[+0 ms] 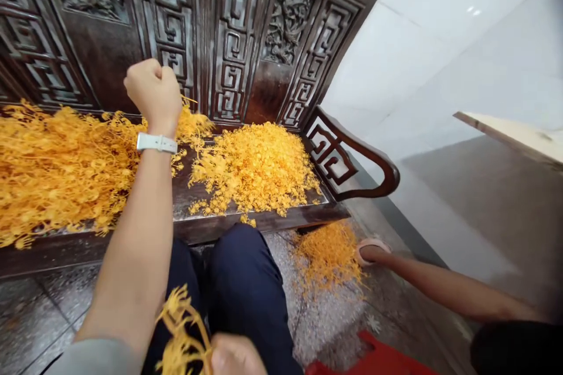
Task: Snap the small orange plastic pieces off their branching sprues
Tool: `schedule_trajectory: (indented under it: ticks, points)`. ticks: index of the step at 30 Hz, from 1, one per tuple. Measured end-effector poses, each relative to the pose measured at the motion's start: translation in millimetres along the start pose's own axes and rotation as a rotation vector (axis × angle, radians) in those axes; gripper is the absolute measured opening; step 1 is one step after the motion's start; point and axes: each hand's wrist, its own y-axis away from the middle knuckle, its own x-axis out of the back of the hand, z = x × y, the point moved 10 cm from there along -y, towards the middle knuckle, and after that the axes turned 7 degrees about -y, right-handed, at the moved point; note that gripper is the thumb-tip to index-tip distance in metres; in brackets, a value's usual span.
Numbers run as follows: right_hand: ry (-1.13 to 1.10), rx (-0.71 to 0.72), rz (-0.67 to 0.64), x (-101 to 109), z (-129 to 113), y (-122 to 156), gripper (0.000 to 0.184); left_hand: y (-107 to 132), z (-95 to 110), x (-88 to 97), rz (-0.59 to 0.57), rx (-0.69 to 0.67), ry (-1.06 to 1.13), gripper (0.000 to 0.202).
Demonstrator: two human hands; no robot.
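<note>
Yellow sprig (179, 347), one, in the right hand (237, 357), on the near side of the front edge of the bench seat (182, 196).
Handling: best gripped low on the stalk, lightly, so the frilled heads stay uncrushed; right fingers appear to pinch the stalk, tips partly hidden. Left hand (153, 88): fingers curled into a fist toward the seat's back edge, contents cannot be told. Appearance: bright yellow, curved stems, splayed claw-like ends. Alike: tangled pile (70, 176) along the seat's left part; compact heap (264, 167) near its right end.
</note>
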Motion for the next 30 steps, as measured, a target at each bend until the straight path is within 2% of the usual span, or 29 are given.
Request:
schedule_trajectory:
  ticks: [1,3,6,8,10,12,14,16,18,20,22,23,25,26,27,28,29,30]
  points:
    - [0.018,0.004,0.006,-6,-9,-8,0.039,-3,-7,-2.6,-0.037,0.003,0.06,0.05]
    - [0.073,0.035,0.026,-16,-38,-27,0.037,6,-10,-15.9,-0.145,-0.031,0.085,0.051]
    - [0.186,0.154,0.063,-20,-91,-49,0.034,29,-3,-32.4,-0.24,-0.088,-0.035,0.059]
    - [0.261,0.273,0.068,-17,-120,-52,0.032,29,-4,-28.2,-0.222,-0.064,-0.12,0.061]
    - [0.313,0.379,0.052,-14,-137,-50,0.029,17,-8,-9.4,-0.146,-0.025,-0.151,0.057]
    - [0.309,0.445,0.038,-9,-142,-50,0.026,1,-8,18.8,-0.027,-0.034,-0.15,0.053]
    - [0.273,0.459,0.047,-4,-139,-56,0.023,-8,-1,42.3,0.051,-0.115,-0.17,0.046]
    - [0.251,0.458,0.066,0,-134,-64,0.023,-10,6,53.3,0.064,-0.201,-0.249,0.038]
    - [0.26,0.46,0.092,3,-132,-72,0.025,-5,1,49.5,-0.006,-0.225,-0.38,0.026]
    - [0.285,0.475,0.119,5,-132,-78,0.027,4,-16,40.1,-0.113,-0.164,-0.526,0.011]
    - [0.329,0.506,0.151,8,-138,-82,0.03,16,-26,30.6,-0.217,-0.102,-0.572,0.013]
    - [0.358,0.532,0.171,9,-143,-83,0.031,24,-23,26.1,-0.253,-0.097,-0.519,0.015]
    - [0.424,0.602,0.216,10,-158,-83,0.031,45,5,10.9,-0.377,-0.141,-0.226,0.018]
    - [0.466,0.649,0.231,8,-169,-83,0.031,60,28,0.4,-0.483,-0.169,-0.02,0.025]
    - [0.514,0.696,0.235,5,-180,-81,0.031,81,55,-14.1,-0.662,-0.183,0.208,0.035]
    - [0.564,0.741,0.224,1,-190,-80,0.032,100,80,-22.7,-0.78,-0.166,0.383,0.039]
    - [0.613,0.776,0.201,-5,-201,-79,0.034,114,103,-25.2,-0.806,-0.189,0.436,0.03]
    - [0.651,0.804,0.174,-11,-210,-77,0.035,123,121,-25.1,-0.78,-0.178,0.49,0.026]
